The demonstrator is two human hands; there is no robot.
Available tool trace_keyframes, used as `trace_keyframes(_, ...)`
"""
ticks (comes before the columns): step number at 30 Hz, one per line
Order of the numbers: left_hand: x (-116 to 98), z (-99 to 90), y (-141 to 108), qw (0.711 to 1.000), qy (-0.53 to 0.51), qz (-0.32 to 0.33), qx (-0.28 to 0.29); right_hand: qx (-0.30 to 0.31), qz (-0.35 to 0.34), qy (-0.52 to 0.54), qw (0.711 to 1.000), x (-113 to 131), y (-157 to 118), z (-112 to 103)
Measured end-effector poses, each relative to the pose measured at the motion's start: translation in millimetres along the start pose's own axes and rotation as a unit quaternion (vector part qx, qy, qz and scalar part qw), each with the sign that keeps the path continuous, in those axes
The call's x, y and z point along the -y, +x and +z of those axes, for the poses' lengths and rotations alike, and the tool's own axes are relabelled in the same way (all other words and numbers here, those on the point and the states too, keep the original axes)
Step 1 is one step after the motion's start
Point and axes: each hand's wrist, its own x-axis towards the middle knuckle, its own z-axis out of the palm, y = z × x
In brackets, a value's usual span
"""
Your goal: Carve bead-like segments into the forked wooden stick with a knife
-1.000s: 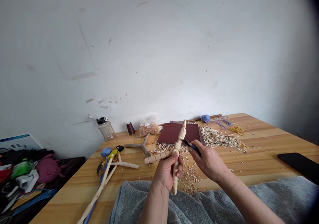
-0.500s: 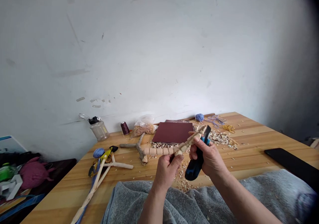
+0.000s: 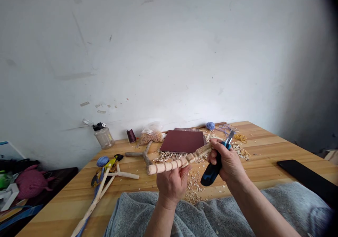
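Above the table's near edge (image 3: pixel 266 149), the left hand (image 3: pixel 172 187) cradles a carved wooden spindle (image 3: pixel 169 166) crosswise. The right hand (image 3: pixel 228 163) closes firmly around a blue-handled carving knife (image 3: pixel 211 173), its blade clear of the wood.

a pine table (image 3: pixel 261 149) strewn with wood shavings (image 3: pixel 194 187), sandpaper (image 3: pixel 182 141), a phone (image 3: pixel 307 177).

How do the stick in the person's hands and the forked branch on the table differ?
The carved wooden stick is held up above the table by the left hand and the right hand, which also grips a carving knife, while the forked branch lies on the tabletop. The stick is one long shaft cut into bead-like segments; the branch splits into three arms and looks uncut. The stick is longer. Both are wood.
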Motion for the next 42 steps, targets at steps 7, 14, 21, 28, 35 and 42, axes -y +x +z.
trace_keyframes(7, 3, 2.4, 8, 0.985, -0.090, -0.143, 0.023, 0.003, 0.000, -0.014, 1.000, -13, 2, 1)
trace_keyframes(14, 3, 15.8, 2, 0.908, -0.293, -0.271, 0.126, 0.063, 0.021, -0.096, 0.993, -24, -8, 6)
trace_keyframes(21, -14, 10.3, 0, 0.739, -0.474, -0.369, 0.305, 0.136, 0.075, -0.125, 0.980, -28, -15, 6)
trace_keyframes(28, -5, 10.5, 1, 0.582, -0.615, -0.384, 0.368, 0.085, 0.022, -0.067, 0.994, -27, -11, 10)
trace_keyframes(35, 3, 6.5, 6, 0.569, -0.649, -0.394, 0.315, 0.097, -0.095, -0.271, 0.953, -16, -5, -1)
trace_keyframes(42, 3, 1.1, 8, 0.598, -0.620, -0.416, 0.293, 0.151, -0.200, -0.550, 0.797, -20, -7, -6)
